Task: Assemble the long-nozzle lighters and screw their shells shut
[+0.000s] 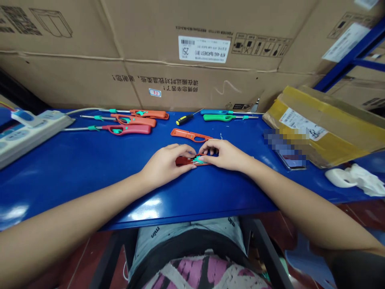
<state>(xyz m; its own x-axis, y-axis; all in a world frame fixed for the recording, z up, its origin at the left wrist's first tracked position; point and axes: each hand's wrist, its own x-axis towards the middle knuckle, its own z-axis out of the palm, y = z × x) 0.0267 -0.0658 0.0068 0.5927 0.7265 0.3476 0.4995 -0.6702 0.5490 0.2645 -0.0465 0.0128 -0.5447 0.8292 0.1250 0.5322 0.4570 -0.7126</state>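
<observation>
Between my two hands lies an opened orange-red lighter half [184,161] with green inner parts [197,159] showing. My left hand [167,162] pinches its left end, thumb in front and fingers behind. On the right end, my right hand [224,155] has its thumb at the green parts and its fingers curled over the far side. The fingers hide much of the piece. Just beyond my hands rests a separate orange lighter shell half [189,135]. A yellow-and-black screwdriver [184,119] lies farther back.
Several assembled long-nosed lighters [129,129] lie at back left; a blue lighter [215,112] and a green lighter [218,117] lie at back right. A power strip [33,132] stands left. On the right are a phone [290,156], taped box [319,124] and white tape roll [338,178].
</observation>
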